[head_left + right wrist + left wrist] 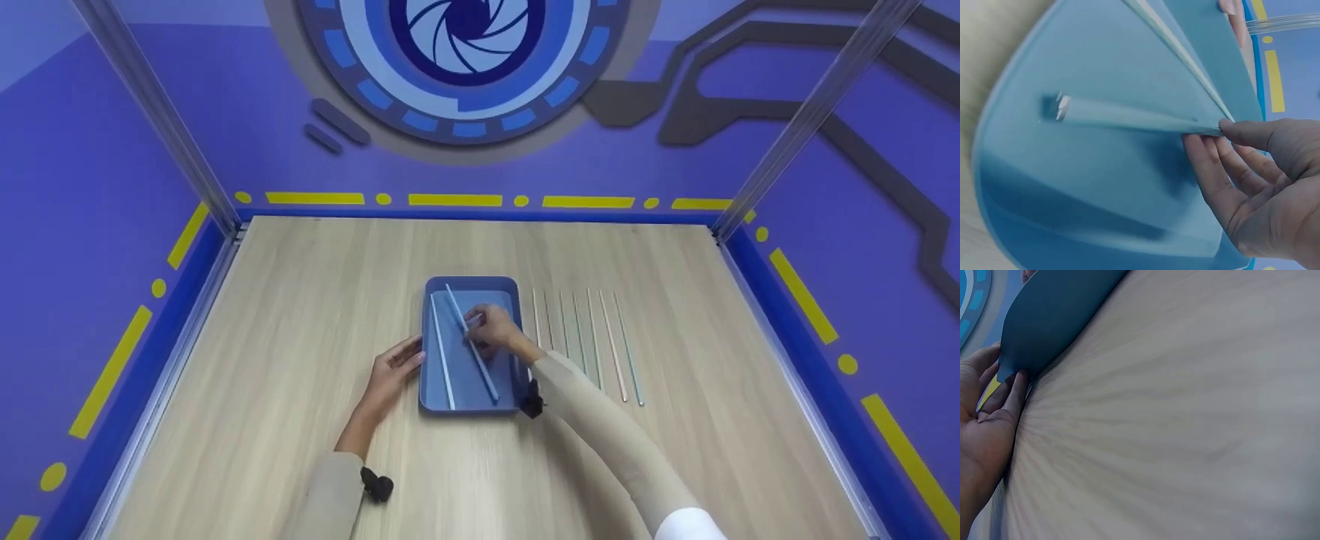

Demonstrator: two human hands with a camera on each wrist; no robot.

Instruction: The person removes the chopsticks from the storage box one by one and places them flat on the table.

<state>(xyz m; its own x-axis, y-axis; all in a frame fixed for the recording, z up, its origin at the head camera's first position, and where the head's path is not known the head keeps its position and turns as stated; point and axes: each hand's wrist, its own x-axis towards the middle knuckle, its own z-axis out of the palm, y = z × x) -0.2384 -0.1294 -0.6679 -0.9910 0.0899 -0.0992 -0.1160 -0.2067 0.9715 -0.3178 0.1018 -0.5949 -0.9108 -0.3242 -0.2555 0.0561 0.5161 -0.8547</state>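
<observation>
A blue-grey rectangular tray lies on the table. My left hand is at its left side, with fairly straight fingertips touching the outer wall in the left wrist view. Over the tray, my right hand pinches a pale blue straw between thumb and fingers, near its middle. This straw slants across the tray, its near end casting a shadow on the floor in the right wrist view. A whitish straw lies along the tray's left side.
To the right of the tray, several thin straws in pale pink, green and blue lie side by side on the wooden table, some partly hidden by the right arm. Blue panels and metal posts border the table.
</observation>
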